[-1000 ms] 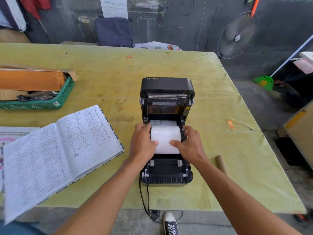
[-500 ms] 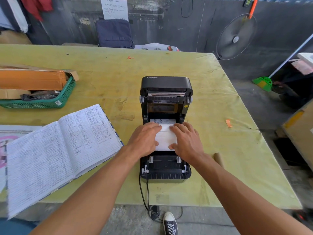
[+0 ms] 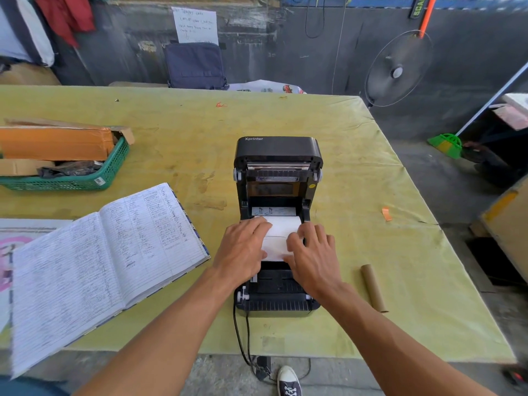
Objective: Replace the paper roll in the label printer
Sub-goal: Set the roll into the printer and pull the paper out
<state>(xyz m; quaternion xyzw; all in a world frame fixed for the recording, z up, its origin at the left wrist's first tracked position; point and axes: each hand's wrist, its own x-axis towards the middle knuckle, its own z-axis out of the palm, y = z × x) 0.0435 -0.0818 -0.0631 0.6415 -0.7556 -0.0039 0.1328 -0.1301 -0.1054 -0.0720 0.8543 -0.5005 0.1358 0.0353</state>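
A black label printer (image 3: pixel 278 150) stands on the yellow-green table (image 3: pixel 357 167) with its lid raised. A white paper roll (image 3: pixel 278 238) lies in its open bay, with a loose sheet hanging over the front. My left hand (image 3: pixel 243 251) rests flat on the roll's left side. My right hand (image 3: pixel 313 254) presses on its right side, fingers spread. Both hands cover the roll's ends. A bare brown cardboard core (image 3: pixel 374 287) lies on the table to the right of the printer.
An open handwritten ledger (image 3: pixel 100 261) lies left of the printer. A green basket (image 3: pixel 71 182) with cardboard sits at the far left. The printer's cable (image 3: pixel 243 338) drops over the table's near edge. A small orange scrap (image 3: pixel 386 214) lies to the right. A fan (image 3: pixel 398 70) stands beyond the table.
Both hands slid from gripping the roll's ends to lying flat on top of it, and the roll sank lower into the bay with a sheet now pulled forward.
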